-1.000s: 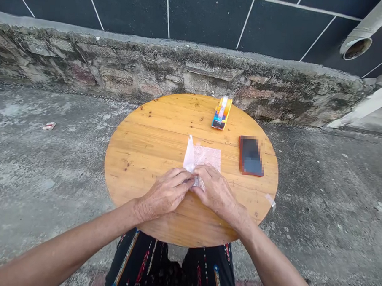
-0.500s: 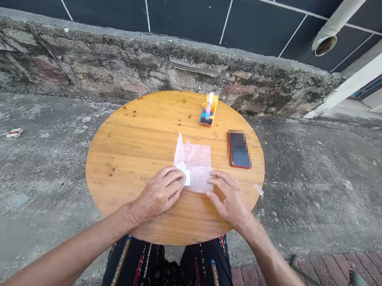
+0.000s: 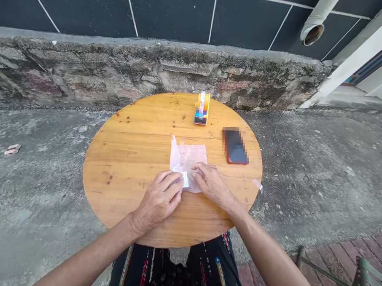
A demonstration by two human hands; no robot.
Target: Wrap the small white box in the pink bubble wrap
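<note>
A sheet of pinkish clear bubble wrap [image 3: 193, 153] lies near the middle of the round wooden table, its left edge standing up. On its near left part sits a small white box [image 3: 185, 179], partly covered by the wrap. My left hand [image 3: 161, 194] is closed around the left end of the box and the wrap there. From the right, my right hand [image 3: 212, 182] bends its fingers over the wrap's right side and holds it close to the box. Its fingertips are partly hidden.
A yellow and blue tape dispenser [image 3: 202, 109] stands at the table's far edge. To the right lies a phone [image 3: 237, 147] in a red case. A short strip of clear tape [image 3: 258, 185] hangs at the right rim of the wooden table [image 3: 123, 161]. A stone wall base [image 3: 118, 74] rises behind.
My right hand has moved left, bringing the wrap's right side in toward the white box. My left hand stays on the box. The whole view has shifted slightly.
</note>
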